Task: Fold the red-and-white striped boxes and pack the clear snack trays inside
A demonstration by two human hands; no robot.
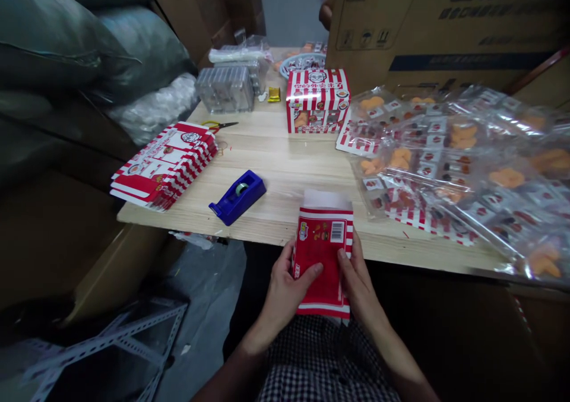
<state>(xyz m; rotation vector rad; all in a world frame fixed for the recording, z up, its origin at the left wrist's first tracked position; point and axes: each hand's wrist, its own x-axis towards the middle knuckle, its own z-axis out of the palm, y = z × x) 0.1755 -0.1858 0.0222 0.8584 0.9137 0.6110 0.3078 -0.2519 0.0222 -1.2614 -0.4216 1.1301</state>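
Observation:
Just off the table's front edge, a red and white striped box [321, 271] with a barcode is held close to my body. A pale flap stands out from its far end. My left hand [287, 280] grips its left side, thumb lying on the red face. From the right, my right hand [356, 274] clasps the other side, its thumb on the face too; both hands' remaining fingers are mostly hidden behind the box. A blue tape dispenser [238, 197] sits on the table to the left. Beyond my hands, a made-up striped box [317, 101] stands upright.
Flat striped cartons [164, 164] are stacked at left, beside yellow-handled scissors [218, 125]. Clear plastic packs [427, 158] of toy food pile up at right, below a large cardboard box [436, 34]. Clear cases [225, 89] and a basin [303, 63] stand at the back.

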